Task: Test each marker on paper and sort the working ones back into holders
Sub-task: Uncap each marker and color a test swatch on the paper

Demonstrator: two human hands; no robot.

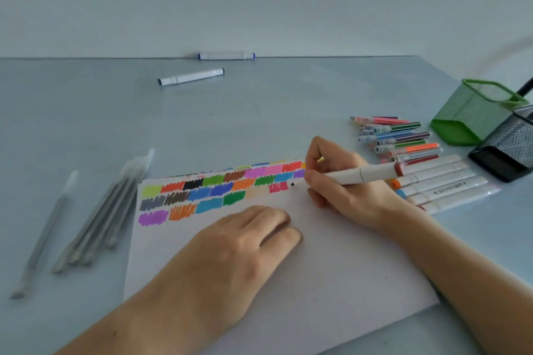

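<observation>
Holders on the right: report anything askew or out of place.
Both the green holder and the black mesh holder lie tipped on their sides, openings facing away, with no markers visible inside.

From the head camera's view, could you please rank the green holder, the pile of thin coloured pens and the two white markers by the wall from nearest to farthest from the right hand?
1. Pile of thin coloured pens, just right of and beyond the right hand.
2. Green holder, farther right.
3. Two white markers, far back near the wall.
</observation>
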